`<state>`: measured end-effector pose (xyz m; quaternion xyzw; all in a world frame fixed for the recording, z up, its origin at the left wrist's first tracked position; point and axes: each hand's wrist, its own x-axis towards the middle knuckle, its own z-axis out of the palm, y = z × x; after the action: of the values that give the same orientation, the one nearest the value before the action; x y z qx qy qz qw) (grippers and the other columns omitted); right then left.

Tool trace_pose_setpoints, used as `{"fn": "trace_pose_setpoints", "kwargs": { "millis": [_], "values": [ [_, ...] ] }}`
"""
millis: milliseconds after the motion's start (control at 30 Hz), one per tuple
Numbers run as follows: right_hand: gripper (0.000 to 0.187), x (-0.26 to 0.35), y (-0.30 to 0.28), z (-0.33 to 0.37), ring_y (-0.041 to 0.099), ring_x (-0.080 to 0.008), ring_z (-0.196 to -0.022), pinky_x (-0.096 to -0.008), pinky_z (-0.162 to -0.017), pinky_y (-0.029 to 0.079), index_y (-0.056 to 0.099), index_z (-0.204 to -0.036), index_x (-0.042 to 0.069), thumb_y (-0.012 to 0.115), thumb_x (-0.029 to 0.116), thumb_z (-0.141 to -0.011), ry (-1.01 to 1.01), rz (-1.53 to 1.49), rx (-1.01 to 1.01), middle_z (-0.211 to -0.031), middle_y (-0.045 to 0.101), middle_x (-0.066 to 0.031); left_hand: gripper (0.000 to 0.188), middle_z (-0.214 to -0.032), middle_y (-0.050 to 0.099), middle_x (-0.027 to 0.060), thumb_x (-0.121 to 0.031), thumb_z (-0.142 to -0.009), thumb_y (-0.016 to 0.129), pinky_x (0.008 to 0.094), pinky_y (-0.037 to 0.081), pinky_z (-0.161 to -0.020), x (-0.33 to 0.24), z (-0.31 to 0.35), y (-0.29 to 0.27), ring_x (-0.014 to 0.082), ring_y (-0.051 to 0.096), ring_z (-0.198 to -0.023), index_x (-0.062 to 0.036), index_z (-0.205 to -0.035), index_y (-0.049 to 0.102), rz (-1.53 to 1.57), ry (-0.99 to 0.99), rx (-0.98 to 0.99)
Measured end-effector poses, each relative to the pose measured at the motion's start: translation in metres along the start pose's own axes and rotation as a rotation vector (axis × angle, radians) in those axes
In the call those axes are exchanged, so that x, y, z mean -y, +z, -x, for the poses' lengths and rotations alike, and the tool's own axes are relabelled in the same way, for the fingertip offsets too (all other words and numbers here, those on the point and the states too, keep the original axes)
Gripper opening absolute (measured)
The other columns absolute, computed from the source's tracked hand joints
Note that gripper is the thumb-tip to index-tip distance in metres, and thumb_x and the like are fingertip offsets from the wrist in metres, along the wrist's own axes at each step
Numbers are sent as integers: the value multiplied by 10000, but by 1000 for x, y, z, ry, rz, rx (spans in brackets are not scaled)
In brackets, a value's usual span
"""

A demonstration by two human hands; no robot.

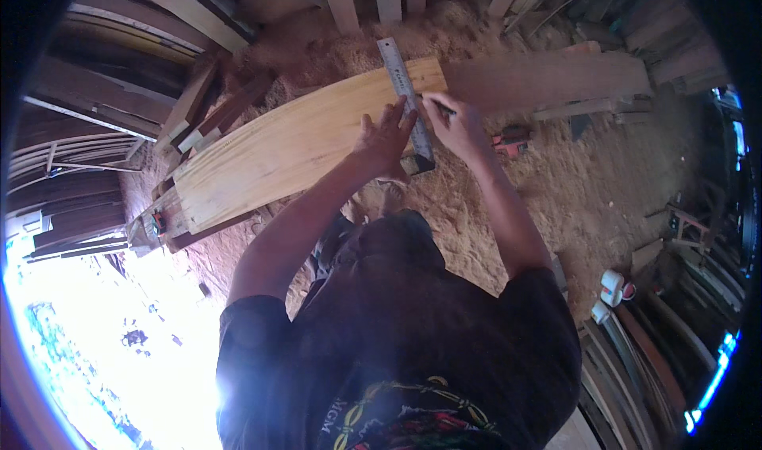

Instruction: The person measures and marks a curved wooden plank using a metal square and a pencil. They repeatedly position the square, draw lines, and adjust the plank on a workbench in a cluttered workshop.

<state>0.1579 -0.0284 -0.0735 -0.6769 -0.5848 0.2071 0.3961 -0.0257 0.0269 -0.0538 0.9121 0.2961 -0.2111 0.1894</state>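
Note:
A long, pale yellow wooden board (274,148) lies slantwise in front of me, on top of darker timber. Across its right end rests a try square with a metal blade (419,132) and a dark stock (423,165) at the near edge. My left hand (382,142) has its fingers spread on the board and against the blade, pressing it; the thumb is apart, toward the near edge. On the blade's other side, my right hand (456,128) is closed around a thin dark pencil or pen (441,106), close to the board's end.
A dark brown plank (548,79) extends rightward beyond the yellow board. On the sawdust-covered ground (587,188) sits a red and black tool (512,140). Stacked timber (95,77) lines the left, and more planks (675,315) lie at right near white containers (611,289).

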Motion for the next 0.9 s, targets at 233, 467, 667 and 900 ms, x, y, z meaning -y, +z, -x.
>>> {"fn": "trace_pose_setpoints", "kwargs": {
  "millis": [233, 467, 667, 900],
  "values": [
    [216, 34, -58, 60, 704, -253, -683, -378, -633, 529, 751, -1035, 19, 666, 216, -1007, 220, 96, 384, -800, 730, -150, 1422, -1726, 47, 231, -528, -599, 974, 686, 338, -1151, 4, 4, -6, 399, 196, -1573, -66, -1659, 148, 24, 32, -14],
    [325, 4, -20, -38, 659, -206, -556, -385, -559, 494, 746, -933, 4, 643, 298, -1025, 71, 112, 337, -614, 655, -95, 1452, -1725, 57, 228, -549, -569, 983, 682, 379, -1115, 4, 0, 5, 400, 206, -1561, -65, -1657, 154, -38, 11, -44],
    [355, 5, 4, -114, 716, -325, -692, -436, -650, 545, 768, -1096, 51, 625, 368, -1026, 76, 7, 127, -766, 717, -189, 1418, -1716, 97, 216, -606, -582, 956, 685, 394, -1096, 6, 2, 8, 395, 230, -1541, -69, -1646, 188, -38, 22, -71],
    [224, -2, 13, -45, 766, -265, -834, -376, -714, 575, 749, -1145, 41, 683, 211, -1015, -63, -148, -60, -957, 776, -155, 1421, -1722, 89, 201, -565, -580, 970, 700, 357, -1125, 0, 4, 0, 396, 211, -1555, -99, -1657, 169, -13, -31, -33]
  ]
}}
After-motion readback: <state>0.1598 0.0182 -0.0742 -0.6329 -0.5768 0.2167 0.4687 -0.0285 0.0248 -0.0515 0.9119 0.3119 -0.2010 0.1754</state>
